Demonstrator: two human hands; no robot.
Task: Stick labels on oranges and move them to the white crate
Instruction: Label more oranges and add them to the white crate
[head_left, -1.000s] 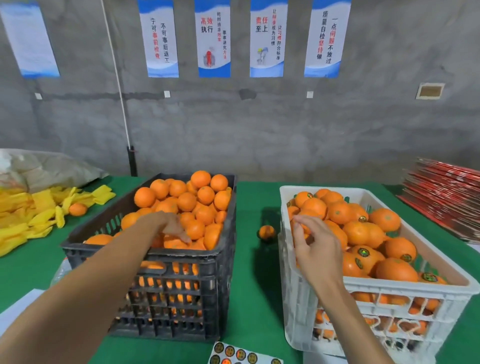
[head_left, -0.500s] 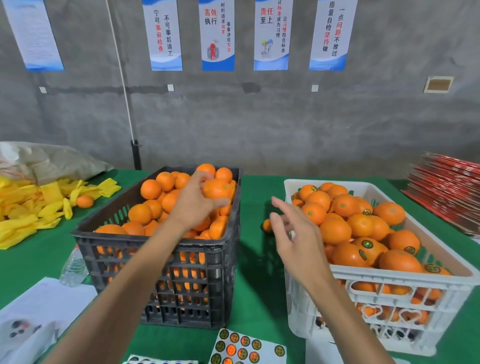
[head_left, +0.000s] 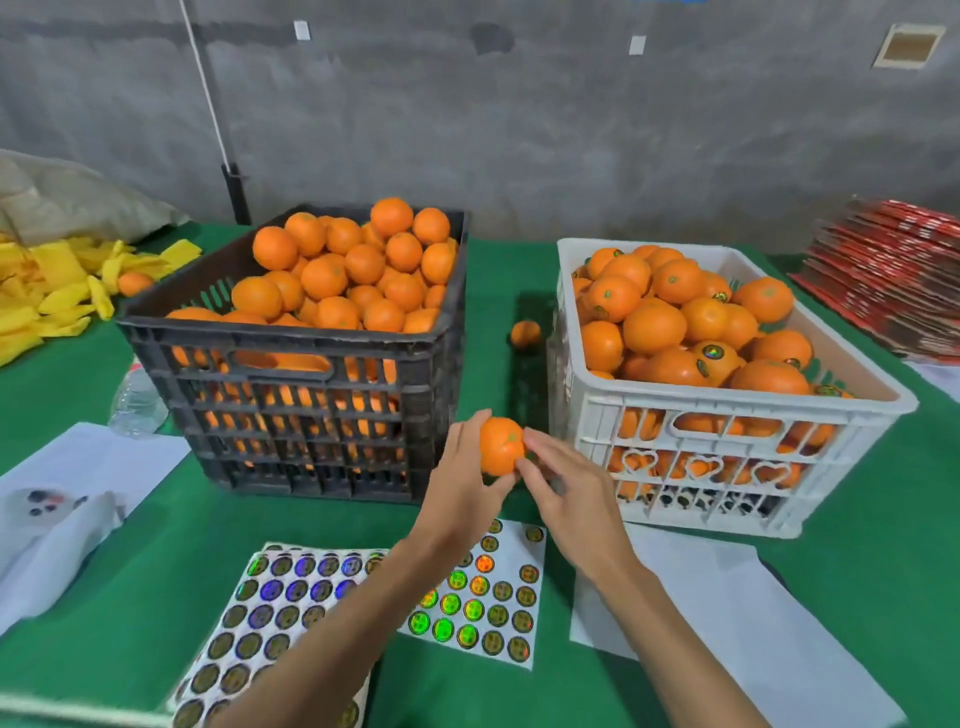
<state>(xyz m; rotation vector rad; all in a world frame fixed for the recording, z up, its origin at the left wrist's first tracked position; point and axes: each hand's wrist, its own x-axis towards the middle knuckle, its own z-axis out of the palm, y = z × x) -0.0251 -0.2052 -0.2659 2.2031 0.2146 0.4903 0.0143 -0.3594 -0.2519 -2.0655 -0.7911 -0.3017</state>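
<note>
My left hand (head_left: 460, 480) grips an orange (head_left: 500, 446) in front of the gap between the two crates. My right hand (head_left: 569, 491) touches the orange's right side with its fingertips; whether they pinch a label is hidden. The black crate (head_left: 291, 395) on the left is heaped with unlabelled oranges. On the right, the white crate (head_left: 727, 415) holds oranges, some with round labels. Two sheets of round holographic labels (head_left: 488, 597) lie on the green cloth below my hands.
One loose orange (head_left: 525, 332) sits between the crates. Yellow foam nets (head_left: 57, 291) with one orange lie far left, and a plastic bottle (head_left: 137, 400) rests beside the black crate. White backing papers (head_left: 727, 623) lie near the front. Red flat boxes (head_left: 893, 280) are stacked at the right.
My left hand lifted an orange out of the black crate and brought it down in front of the crates. My right hand left the white crate and came to the orange. The view tilted down.
</note>
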